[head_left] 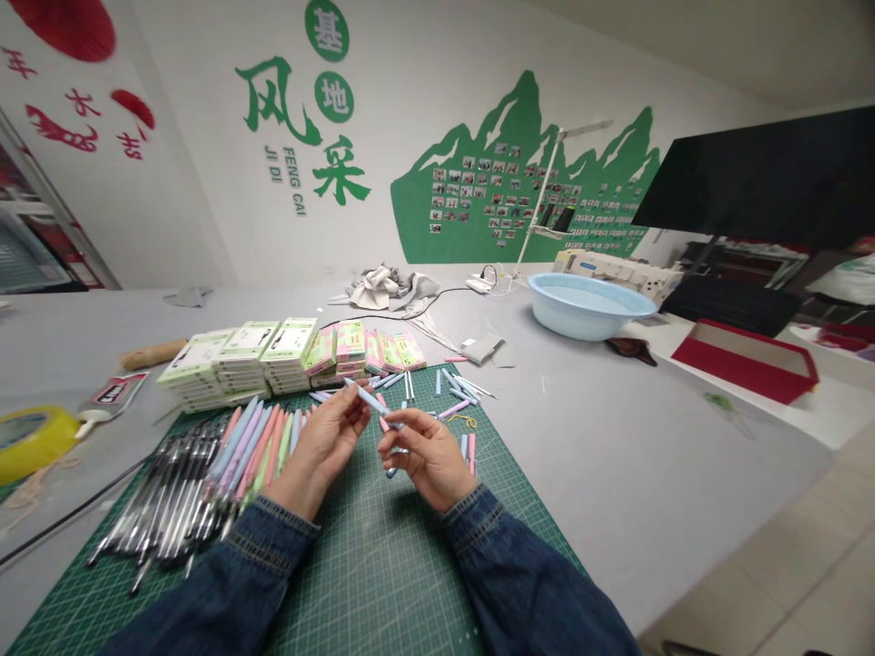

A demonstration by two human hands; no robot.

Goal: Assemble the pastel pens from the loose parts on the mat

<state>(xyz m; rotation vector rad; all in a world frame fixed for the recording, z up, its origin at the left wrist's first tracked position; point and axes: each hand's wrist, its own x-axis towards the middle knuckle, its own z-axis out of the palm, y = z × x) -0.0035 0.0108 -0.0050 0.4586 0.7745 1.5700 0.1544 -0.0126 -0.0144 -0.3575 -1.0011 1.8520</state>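
Note:
A light blue pen (367,395) slants between my two hands above the green cutting mat (383,565). My left hand (328,442) pinches its upper left end. At the lower right end, the fingers of my right hand (430,456) are closed on the pen. A small pink piece shows by the right fingertips; whether they hold it I cannot tell. To the left of my left hand lie pastel pens (256,446) in a row, beside a pile of clear and black pens (164,492). Loose blue and pink pen parts (458,387) lie beyond my right hand.
Stacked white-and-green boxes (291,351) and pink-green boxes (351,344) line the mat's far edge. Yellow tape (37,442) and a glue tube (109,401) lie left. Farther back are crumpled cloth (383,287), a blue basin (588,310), a sewing machine (622,269) and a red box (745,364).

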